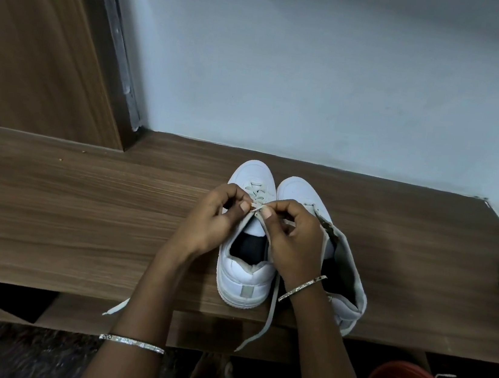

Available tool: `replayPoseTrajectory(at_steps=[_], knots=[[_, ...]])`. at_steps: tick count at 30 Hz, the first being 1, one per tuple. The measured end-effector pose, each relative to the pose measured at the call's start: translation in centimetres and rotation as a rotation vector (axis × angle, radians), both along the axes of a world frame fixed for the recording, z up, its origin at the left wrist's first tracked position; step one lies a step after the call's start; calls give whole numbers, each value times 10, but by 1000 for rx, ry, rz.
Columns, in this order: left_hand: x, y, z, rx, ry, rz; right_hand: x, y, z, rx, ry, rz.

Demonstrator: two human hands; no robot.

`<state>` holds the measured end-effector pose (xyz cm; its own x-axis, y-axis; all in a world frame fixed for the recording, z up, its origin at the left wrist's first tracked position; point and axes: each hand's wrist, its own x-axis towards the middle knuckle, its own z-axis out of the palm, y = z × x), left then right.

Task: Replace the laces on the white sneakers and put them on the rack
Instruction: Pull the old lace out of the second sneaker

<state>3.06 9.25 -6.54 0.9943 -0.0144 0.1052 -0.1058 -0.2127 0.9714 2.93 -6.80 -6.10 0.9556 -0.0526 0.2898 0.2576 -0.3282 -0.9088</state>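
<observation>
The left hand (pixel 212 219) and right hand (pixel 293 242) each pinch the flat pale-grey lace (pixel 256 193) at centre frame, thumbs nearly touching above the half-laced white leather sneaker (pixel 242 280). Its long axis runs straight away from them, toe toward the wall. The second white sneaker (pixel 347 265) stands just right of it on the brown wooden table (pixel 64 212).

the table (pixel 81 204) is brown wood with lines in it. the sneakers (pixel 242 280) look smooth and white. the lace (pixel 271 306) is flat grey cloth. the bracelets (pixel 302 286) are shiny metal.
</observation>
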Motion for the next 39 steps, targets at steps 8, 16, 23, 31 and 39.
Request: replayPoseTrajectory(at_steps=[8,16,23,31,39], knots=[[-1,-2,13,-373,157,119,-1,0,17,712,453,70],[-1,26,23,-795,170,576,0,-26,46,1299,526,68],[-1,62,2,-810,445,954,7,-63,52,1497,415,157],[-4,57,3,-684,394,1239,10,-92,53,1534,355,114],[-10,32,11,218,-208,696,17,-89,44,1219,532,-211]])
